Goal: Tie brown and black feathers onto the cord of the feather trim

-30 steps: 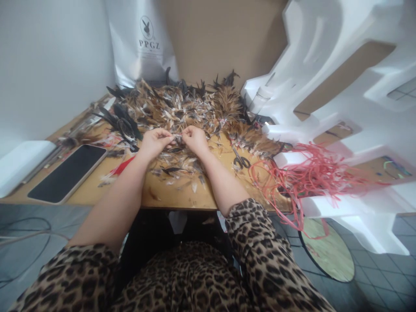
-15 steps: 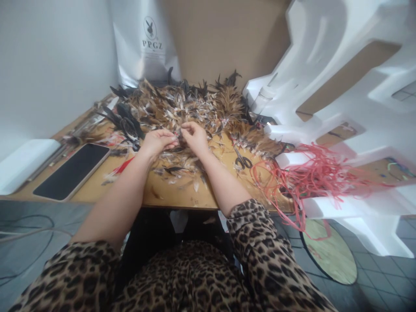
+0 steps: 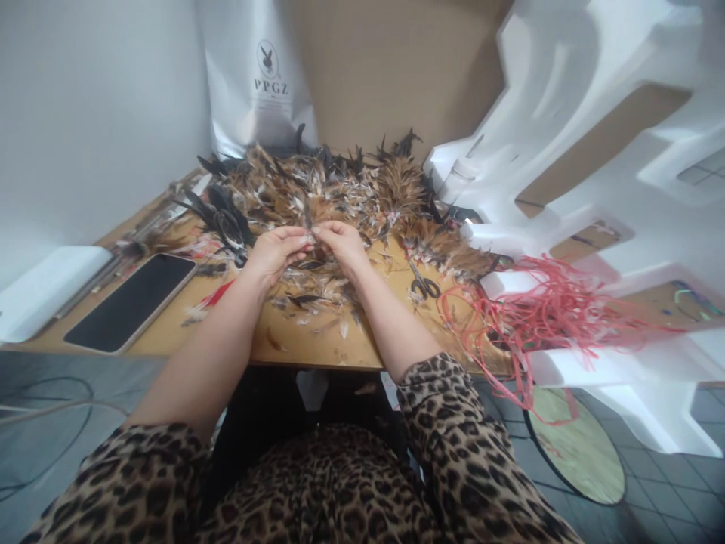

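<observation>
My left hand (image 3: 276,255) and my right hand (image 3: 343,246) meet fingertip to fingertip over the middle of the table. Both are closed in a pinch at the base of a small dark feather (image 3: 307,212) that points up and away from me. The exact grip is partly hidden by the fingers. Behind them spreads a big heap of brown, white and black feathers (image 3: 334,181). A clump of long black feathers (image 3: 223,217) lies left of my left hand. Loose feather bits (image 3: 317,296) are scattered below my wrists.
Black-handled scissors (image 3: 424,284) lie right of my right forearm. Tangled pink strips (image 3: 555,306) hang over the right table edge and white foam packing (image 3: 566,98). A phone (image 3: 131,304) and a white box (image 3: 53,291) sit at left. A silver bag (image 3: 260,113) stands behind.
My right hand has come down and closer to my left, so the fingertips now meet. The dark feather now shows upright above them. The view has shifted slightly.
</observation>
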The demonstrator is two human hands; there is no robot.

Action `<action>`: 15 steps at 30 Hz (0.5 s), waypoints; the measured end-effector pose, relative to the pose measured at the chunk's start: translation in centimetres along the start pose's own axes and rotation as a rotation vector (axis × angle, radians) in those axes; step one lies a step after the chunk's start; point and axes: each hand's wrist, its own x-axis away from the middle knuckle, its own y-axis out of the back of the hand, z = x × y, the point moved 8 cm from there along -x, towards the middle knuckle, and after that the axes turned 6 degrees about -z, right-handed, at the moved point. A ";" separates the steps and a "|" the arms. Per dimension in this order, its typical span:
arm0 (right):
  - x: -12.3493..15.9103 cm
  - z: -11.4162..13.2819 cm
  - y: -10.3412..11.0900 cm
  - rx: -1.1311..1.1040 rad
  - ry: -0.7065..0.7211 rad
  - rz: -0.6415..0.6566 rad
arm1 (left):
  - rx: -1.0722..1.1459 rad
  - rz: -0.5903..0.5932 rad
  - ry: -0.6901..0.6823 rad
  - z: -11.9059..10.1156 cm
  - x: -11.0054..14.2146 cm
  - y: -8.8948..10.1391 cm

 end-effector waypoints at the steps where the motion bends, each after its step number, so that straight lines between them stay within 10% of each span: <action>1: 0.0 0.0 0.1 0.003 -0.006 -0.003 | -0.016 0.002 -0.001 0.0 0.0 0.0; 15: -0.4 -0.2 0.4 0.088 0.059 0.049 | -0.176 -0.094 -0.197 -0.3 -0.7 0.9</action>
